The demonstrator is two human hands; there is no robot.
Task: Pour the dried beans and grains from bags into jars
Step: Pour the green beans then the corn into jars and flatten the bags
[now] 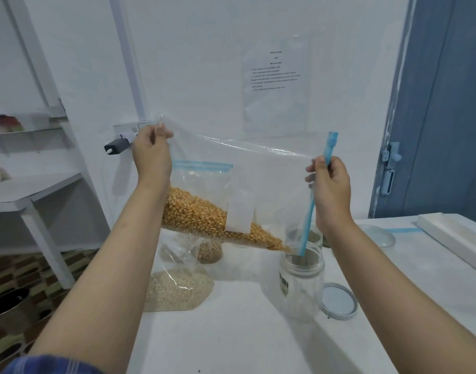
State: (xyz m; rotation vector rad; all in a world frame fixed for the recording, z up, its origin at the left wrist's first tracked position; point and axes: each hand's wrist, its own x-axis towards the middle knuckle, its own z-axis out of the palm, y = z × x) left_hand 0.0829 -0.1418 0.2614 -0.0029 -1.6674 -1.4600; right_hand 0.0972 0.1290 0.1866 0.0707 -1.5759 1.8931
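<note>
Both my hands pinch the tilted corn bag (231,184), left hand (152,152) high, right hand (331,190) at its blue zip, mouth inside the open jar (301,282) on the counter (245,333)

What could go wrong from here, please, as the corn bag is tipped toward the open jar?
1. The corn kernels are piled at the low corner of the bag, whose blue zipper edge only just dips into the open jar; a surge could spill over the rim.
2. The left hand and right hand only pinch the thin plastic, so it might slip.
3. The light jar stands unsupported and may tip.
</note>
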